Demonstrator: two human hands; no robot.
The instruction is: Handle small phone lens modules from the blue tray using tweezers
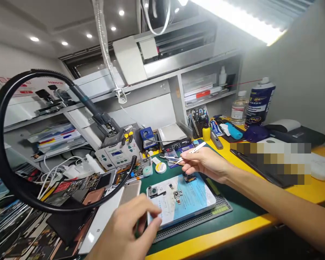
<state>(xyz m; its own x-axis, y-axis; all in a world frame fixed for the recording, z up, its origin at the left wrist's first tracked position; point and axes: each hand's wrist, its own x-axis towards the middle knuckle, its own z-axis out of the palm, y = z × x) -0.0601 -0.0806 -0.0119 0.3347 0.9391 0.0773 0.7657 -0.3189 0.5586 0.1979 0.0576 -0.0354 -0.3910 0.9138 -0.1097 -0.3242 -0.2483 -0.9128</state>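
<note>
From the head camera, a phone lies on a dark mat on the worktop, small camera modules and loose parts already resting on it; disassembly looks partway done. The left hand pinches the phone's near-left corner, fingers closed on it. Beyond the phone, the right hand grips white tweezers, tips clear of it.

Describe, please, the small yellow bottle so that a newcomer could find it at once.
Start at the yellow table and look to its back edge, under the shelf. The yellow bottle stands upright there, left of the tall blue spray can; it alone has a dark, pointed nozzle.
</note>
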